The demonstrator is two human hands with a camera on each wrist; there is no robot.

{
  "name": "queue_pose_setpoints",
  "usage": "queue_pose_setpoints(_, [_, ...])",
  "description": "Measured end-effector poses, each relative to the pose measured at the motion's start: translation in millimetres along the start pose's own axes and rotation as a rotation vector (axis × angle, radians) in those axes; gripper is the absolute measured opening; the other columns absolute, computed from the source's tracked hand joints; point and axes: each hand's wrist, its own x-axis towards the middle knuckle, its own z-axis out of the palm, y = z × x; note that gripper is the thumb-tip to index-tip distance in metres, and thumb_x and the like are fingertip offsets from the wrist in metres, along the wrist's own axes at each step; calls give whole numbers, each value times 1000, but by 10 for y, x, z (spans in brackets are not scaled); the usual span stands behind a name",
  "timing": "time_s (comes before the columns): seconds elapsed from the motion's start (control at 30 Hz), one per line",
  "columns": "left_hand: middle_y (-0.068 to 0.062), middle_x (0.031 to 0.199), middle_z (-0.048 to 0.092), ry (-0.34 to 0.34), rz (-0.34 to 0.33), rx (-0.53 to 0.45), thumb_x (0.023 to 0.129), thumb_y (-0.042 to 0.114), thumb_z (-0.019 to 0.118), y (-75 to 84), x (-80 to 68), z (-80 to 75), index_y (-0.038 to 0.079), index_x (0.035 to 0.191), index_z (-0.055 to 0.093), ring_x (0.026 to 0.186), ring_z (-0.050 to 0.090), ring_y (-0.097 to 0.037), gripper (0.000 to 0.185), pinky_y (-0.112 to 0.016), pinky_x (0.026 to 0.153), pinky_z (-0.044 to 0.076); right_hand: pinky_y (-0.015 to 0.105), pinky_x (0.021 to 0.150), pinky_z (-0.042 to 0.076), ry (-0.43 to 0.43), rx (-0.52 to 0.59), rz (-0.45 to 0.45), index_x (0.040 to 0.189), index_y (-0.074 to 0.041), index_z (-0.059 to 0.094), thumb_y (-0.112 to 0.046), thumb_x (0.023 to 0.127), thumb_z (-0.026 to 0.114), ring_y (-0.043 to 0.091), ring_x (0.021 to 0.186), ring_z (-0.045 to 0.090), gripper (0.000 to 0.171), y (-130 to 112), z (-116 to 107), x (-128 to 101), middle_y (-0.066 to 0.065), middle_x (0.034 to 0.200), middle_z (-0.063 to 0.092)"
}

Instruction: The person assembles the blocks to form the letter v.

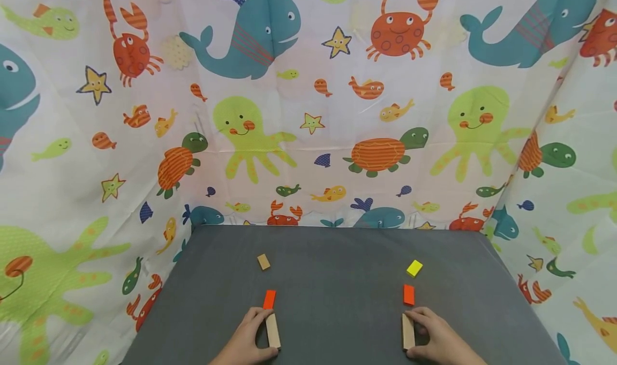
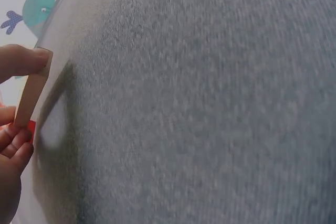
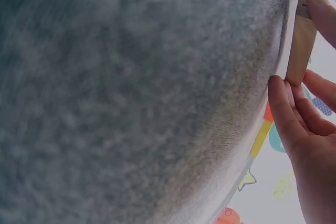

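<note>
On the grey surface (image 1: 337,279) each hand has a long plain wooden block in its grip. The left hand (image 1: 248,338) has fingers curled round the left long block (image 1: 273,330), which lies flat with its long side running away from the person; the left wrist view shows thumb and fingers pinching it at both ends. The right hand (image 1: 436,338) likewise grasps the right long block (image 1: 407,331), fingertips on its far end and thumb near the close end, as the right wrist view confirms.

Just beyond the left grip, nearly touching the block's far end, lies the left orange block (image 1: 269,299). Farther out from that grip and slightly to the left sits a small tan block (image 1: 263,261). Just beyond the right grip lies the right orange block (image 1: 408,295), and farther out, a little to the right, a yellow block (image 1: 414,268).

As a judgement: the work looks early. Both long blocks rest on the surface, gripped but not lifted, and the four smaller blocks lie apart, none stacked or joined. If the blocks are to be gathered or built up, nearly all of that remains.

A sea-creature printed cloth (image 1: 308,113) walls in the surface on three sides.
</note>
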Motion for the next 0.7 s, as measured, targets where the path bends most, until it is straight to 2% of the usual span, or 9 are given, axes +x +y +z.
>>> queue_pose_setpoints(0.3, [-11,133,46,50,-14,31,79,42,84,97,31,36,7,143,52,118,52,-34,80,-59,94,48,53,87,57,18,-44,-16,138,1,57,-44,67,92,28,102,67,91,-75,-20,3,14,125,58])
queue_pose_setpoints(0.47, [-9,130,48,68,10,59,79,45,84,147,46,52,6,143,52,115,52,-30,81,-57,94,49,50,85,58,56,-79,-32,137,0,58,-42,68,92,26,100,66,88,-154,-28,13,16,128,58])
queue_pose_setpoints(0.7, [-4,128,49,91,6,66,78,50,83,196,89,99,8,142,52,114,50,-25,83,-55,96,48,46,81,59,103,-103,-69,134,0,60,-40,68,92,24,98,65,83,-254,19,33,13,122,60])
